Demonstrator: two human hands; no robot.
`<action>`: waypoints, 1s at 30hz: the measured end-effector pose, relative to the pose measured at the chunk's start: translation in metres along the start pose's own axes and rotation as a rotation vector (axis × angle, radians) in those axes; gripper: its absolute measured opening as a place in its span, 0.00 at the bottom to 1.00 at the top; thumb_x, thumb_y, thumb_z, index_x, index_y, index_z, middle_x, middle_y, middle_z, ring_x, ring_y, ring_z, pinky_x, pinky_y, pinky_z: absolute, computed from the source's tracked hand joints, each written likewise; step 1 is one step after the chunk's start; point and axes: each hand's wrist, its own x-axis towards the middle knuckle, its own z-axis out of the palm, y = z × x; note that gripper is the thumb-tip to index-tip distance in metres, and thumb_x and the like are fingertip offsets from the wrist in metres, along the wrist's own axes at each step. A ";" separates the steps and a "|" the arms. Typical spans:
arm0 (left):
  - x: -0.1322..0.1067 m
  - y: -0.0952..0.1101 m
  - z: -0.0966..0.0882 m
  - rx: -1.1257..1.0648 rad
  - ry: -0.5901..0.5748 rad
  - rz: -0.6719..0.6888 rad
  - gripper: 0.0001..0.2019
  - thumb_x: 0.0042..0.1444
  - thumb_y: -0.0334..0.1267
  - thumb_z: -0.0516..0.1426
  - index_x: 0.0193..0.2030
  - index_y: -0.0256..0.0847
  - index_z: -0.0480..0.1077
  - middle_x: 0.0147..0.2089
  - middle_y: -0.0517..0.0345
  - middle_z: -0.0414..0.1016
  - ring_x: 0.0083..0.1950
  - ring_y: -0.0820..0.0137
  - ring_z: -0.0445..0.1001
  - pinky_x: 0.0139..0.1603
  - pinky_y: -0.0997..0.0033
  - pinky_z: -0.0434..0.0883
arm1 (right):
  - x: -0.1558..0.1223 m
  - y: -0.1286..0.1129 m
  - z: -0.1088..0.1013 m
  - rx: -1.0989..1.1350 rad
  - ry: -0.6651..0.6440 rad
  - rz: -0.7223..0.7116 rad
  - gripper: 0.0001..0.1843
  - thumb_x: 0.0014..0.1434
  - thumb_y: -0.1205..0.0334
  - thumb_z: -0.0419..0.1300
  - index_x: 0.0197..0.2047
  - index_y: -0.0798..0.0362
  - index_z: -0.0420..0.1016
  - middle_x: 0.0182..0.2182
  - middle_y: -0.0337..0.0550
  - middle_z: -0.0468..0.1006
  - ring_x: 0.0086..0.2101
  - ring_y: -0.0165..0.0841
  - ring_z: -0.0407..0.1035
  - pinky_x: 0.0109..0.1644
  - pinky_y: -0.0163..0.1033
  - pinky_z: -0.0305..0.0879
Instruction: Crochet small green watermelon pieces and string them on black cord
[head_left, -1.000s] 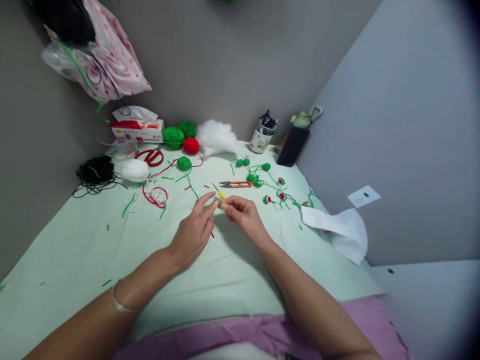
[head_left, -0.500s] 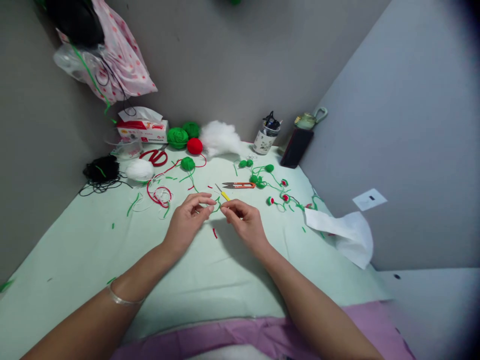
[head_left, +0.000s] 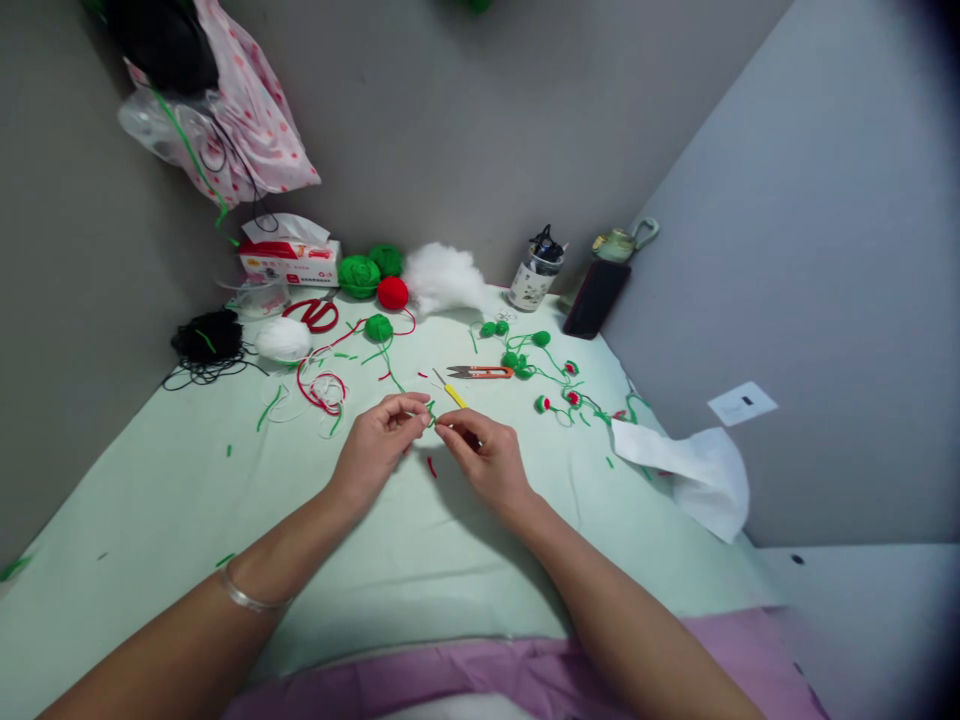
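Working posture: both hands near the centre of the frame, fingertips almost meeting over the desk [head_left: 187, 520]. Green yarn [head_left: 430, 410] spans the small gap between them.

Right hand [head_left: 486, 450]: thumb and forefinger tips together, clamped on the yarn from its lower right side. Left hand [head_left: 379, 440]: thumb and forefinger drawn in on the yarn from the left; the exact contact is too small to resolve. Neither hand is clearly nearer; the yarn lies between the two sets of tips.

Key relation: the short visible length of yarn runs steeply, its upper part by the left fingertips, its lower part at the right pinch. A strand also slants down from the small green ball [head_left: 379, 327], above and left of the hands, and passes behind the left fingers.

Yellow-handled hook [head_left: 455, 395]: on the desk just above the fingertips, held by neither hand. Long axis diagonal, metal tip to the upper left, handle end to the lower right, close to the right forefinger. Right hand nearer to it.

Orange snips [head_left: 487, 372]: beyond the hook, roughly level across the frame, blades to the left. Red scrap [head_left: 431, 467]: lower centre, below the fingertips.
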 end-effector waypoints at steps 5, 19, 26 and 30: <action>0.000 -0.002 0.000 -0.068 -0.006 -0.035 0.04 0.52 0.36 0.59 0.30 0.38 0.70 0.51 0.56 0.75 0.25 0.79 0.61 0.29 0.72 0.61 | 0.001 0.003 -0.003 -0.129 0.044 -0.045 0.10 0.64 0.62 0.56 0.38 0.53 0.78 0.32 0.43 0.80 0.29 0.30 0.70 0.35 0.34 0.62; 0.002 0.012 -0.014 -0.111 -0.094 0.181 0.07 0.55 0.35 0.58 0.41 0.43 0.72 0.42 0.58 0.74 0.33 0.72 0.72 0.38 0.70 0.70 | 0.014 -0.005 -0.012 0.325 -0.135 0.429 0.14 0.55 0.53 0.62 0.32 0.57 0.77 0.19 0.33 0.63 0.22 0.25 0.54 0.26 0.32 0.49; 0.001 0.003 -0.019 0.375 -0.120 0.527 0.09 0.61 0.38 0.58 0.41 0.46 0.80 0.39 0.52 0.78 0.42 0.64 0.75 0.45 0.66 0.70 | 0.031 -0.018 -0.036 0.050 -0.377 0.238 0.20 0.68 0.52 0.50 0.35 0.55 0.77 0.23 0.37 0.72 0.24 0.27 0.62 0.28 0.32 0.57; 0.007 0.009 -0.026 0.224 0.119 0.430 0.06 0.58 0.40 0.61 0.38 0.45 0.80 0.38 0.56 0.77 0.35 0.68 0.74 0.40 0.69 0.70 | 0.066 0.010 -0.046 -0.753 -0.372 0.084 0.17 0.70 0.65 0.45 0.50 0.54 0.74 0.43 0.50 0.78 0.43 0.37 0.71 0.42 0.38 0.64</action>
